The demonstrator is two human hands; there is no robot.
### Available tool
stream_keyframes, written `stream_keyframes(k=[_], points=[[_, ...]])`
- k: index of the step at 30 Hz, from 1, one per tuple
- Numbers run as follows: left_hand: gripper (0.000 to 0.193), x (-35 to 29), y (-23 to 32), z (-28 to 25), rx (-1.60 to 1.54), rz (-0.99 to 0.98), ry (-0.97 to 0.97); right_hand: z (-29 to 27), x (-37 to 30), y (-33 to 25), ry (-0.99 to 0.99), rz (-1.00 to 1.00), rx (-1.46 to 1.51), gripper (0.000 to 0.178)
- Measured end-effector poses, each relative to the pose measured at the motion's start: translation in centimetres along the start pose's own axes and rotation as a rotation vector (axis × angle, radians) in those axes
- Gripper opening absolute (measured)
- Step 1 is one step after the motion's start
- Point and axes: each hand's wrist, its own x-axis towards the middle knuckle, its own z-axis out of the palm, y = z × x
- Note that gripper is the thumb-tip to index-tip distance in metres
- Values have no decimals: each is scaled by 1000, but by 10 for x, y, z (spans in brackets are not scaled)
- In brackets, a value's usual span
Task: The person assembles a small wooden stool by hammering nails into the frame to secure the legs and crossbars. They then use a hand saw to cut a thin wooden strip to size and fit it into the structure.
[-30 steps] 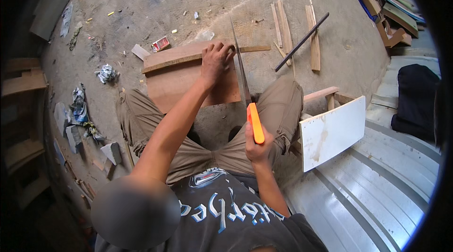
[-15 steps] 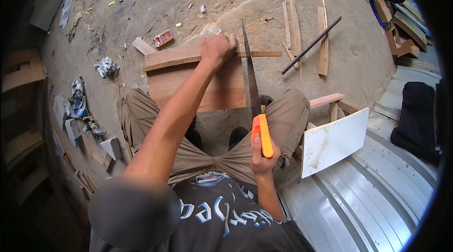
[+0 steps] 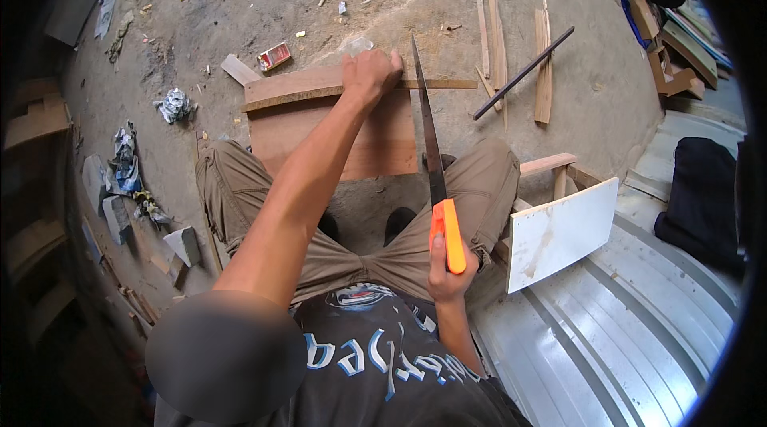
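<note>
My right hand [image 3: 451, 271] is wrapped round the orange handle of a handsaw [image 3: 429, 123]. Its long dark blade points away from me and crosses a thin wooden strip [image 3: 451, 84] just right of my left hand [image 3: 371, 75]. That left hand is closed over the strip, pressing it on the far edge of a brown wooden box [image 3: 335, 143] between my legs. The strip's free end sticks out to the right past the box. My left fingertips are partly hidden behind the knuckles.
Right of my knee stands a wooden frame with a white panel [image 3: 563, 234], beside corrugated metal sheeting [image 3: 607, 331]. Loose wood strips [image 3: 499, 51] and a dark rod [image 3: 523, 74] lie ahead to the right. A small red box [image 3: 274, 56], crumpled foil [image 3: 175, 106] and broken blocks [image 3: 184, 246] lie leftward.
My right hand has drawn the saw slightly back toward me. My left hand stays on the strip. The whole view has shifted a little.
</note>
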Motion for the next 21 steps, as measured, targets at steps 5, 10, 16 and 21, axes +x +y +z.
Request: stream_keyframes(k=[5, 10, 16, 21], points=[[59, 0, -1, 0, -25, -4, 10, 24, 32, -8, -74, 25, -70, 17], [58, 2, 0, 0, -22, 6, 21, -2, -1, -8, -18, 17, -57, 16], [59, -1, 0, -3, -41, 20, 7, 2, 8, -17, -57, -23, -148, 16], [60, 5, -4, 0, -75, 12, 50, 3, 10, -17, -58, 96, -31, 15]])
